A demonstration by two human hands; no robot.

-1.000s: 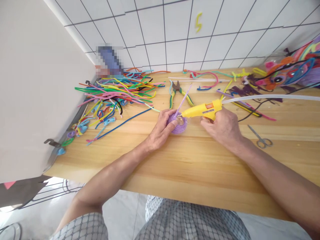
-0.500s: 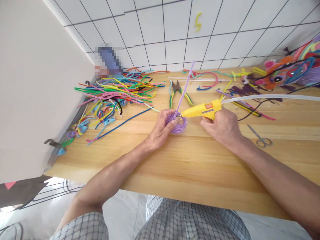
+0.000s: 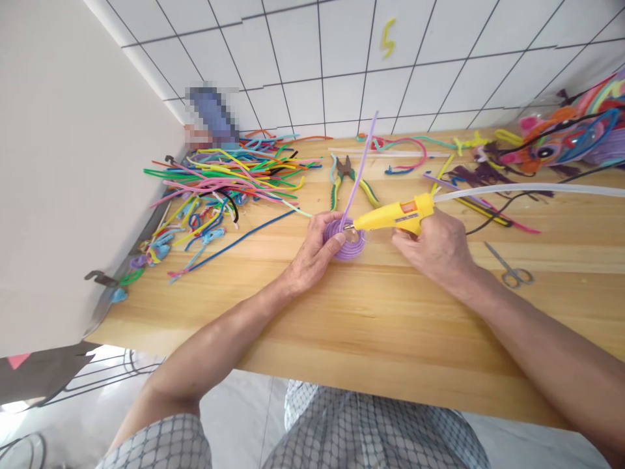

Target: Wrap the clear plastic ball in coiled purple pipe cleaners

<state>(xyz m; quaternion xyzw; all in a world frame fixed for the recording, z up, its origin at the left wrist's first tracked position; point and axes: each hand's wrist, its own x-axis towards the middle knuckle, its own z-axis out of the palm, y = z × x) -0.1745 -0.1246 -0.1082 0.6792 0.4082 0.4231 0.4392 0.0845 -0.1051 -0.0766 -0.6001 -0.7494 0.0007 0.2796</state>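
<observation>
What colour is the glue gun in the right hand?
The glue gun is mostly yellow; it shows best in the head view.

Forearms [image 3: 234,326] aslant toward each other, left hand [image 3: 315,253] in a thumb-forward pinch, right hand [image 3: 442,244] in a fist-like grip.

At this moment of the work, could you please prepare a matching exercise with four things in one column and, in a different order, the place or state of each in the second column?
Things:
1. yellow glue gun
2. purple coil
3. pliers
4. scissors

Places and states:
A. lying beyond the left hand, handles spread apart
B. lying to the right of the right hand, finger rings toward the person
C. gripped in the right hand
D. held by the left hand, with one strand sticking up

Right pairs: 1-C, 2-D, 3-A, 4-B
</observation>
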